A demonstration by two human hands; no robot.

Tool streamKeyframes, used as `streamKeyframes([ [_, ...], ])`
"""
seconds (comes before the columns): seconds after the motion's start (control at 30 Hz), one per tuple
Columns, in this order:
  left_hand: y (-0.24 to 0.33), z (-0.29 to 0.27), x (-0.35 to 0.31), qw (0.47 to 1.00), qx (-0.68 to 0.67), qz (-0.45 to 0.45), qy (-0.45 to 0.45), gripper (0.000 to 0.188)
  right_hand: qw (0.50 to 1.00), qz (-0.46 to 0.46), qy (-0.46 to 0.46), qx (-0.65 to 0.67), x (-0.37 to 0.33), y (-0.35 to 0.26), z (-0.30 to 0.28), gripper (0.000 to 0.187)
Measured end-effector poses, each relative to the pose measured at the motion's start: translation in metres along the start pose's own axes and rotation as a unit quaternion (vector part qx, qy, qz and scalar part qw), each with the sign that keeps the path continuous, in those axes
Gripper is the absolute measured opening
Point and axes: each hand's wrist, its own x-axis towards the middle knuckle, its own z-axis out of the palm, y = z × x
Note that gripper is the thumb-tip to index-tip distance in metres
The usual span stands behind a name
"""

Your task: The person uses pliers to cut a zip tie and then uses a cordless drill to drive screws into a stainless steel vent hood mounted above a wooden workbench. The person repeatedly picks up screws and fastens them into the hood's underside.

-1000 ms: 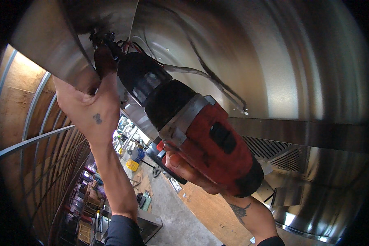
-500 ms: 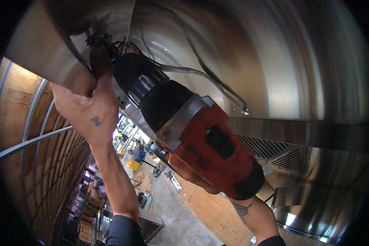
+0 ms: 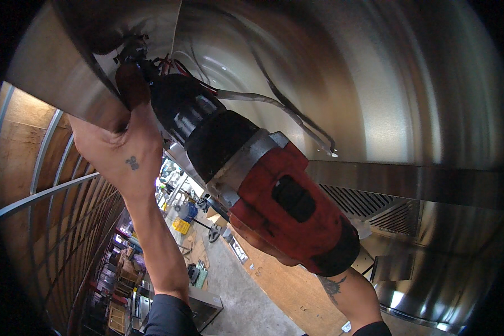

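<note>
My right hand (image 3: pixel 257 239) is wrapped round the handle of a red and black power drill (image 3: pixel 319 224), which hides most of its fingers. The drill slants up to the left, its black chuck end close to a small dark fitting (image 3: pixel 133 50) inside a shiny metal housing. My left hand (image 3: pixel 123 151) grips the lower edge of a sheet-metal panel (image 3: pixel 56 67); its thumb reaches up beside the fitting and its other fingers are hidden. Thin red and dark wires (image 3: pixel 167 64) come out near the chuck. The drill's tip cannot be made out.
A grey cable (image 3: pixel 252 96) hangs along the curved-looking metal wall (image 3: pixel 397 101) at the right. Slotted vent filters (image 3: pixel 364 201) lie below it. A metal-framed wooden wall (image 3: pixel 33 145) rises at the left. Far below are a wooden board (image 3: pixel 285 285) and a yellow crate (image 3: pixel 180 225).
The drill has shifted slightly left, with its chuck closer to my left thumb. My left hand stays nearly in place on the panel.
</note>
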Motion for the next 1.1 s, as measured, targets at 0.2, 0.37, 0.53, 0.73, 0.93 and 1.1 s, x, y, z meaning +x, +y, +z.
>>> streamKeyframes([
  [0.2,0.002,-0.003,0.001,0.999,0.031,-0.02,-0.016,0.013,1.0,0.017,0.004,0.006,-0.003,-0.003,-0.003,0.037],
  [0.37,-0.004,-0.006,-0.001,0.997,0.075,0.019,-0.01,0.013,0.999,0.031,0.009,0.01,-0.017,-0.012,-0.005,0.036],
  [0.53,-0.002,-0.002,0.002,0.998,0.048,0.015,-0.026,0.015,0.999,0.044,0.011,0.012,-0.003,-0.01,-0.003,0.035],
  [0.73,-0.007,-0.009,-0.001,0.997,0.049,-0.013,-0.051,0.012,0.95,0.24,-0.005,0.201,-0.005,-0.012,0.006,0.028],
  [0.93,-0.012,-0.002,-0.001,0.999,-0.001,0.017,-0.027,0.013,0.936,0.259,-0.028,0.234,-0.004,-0.008,0.006,0.028],
  [1.1,-0.002,-0.005,0.003,0.999,0.011,0.021,-0.045,0.019,0.926,0.277,-0.044,0.254,0.009,-0.001,0.006,0.027],
])
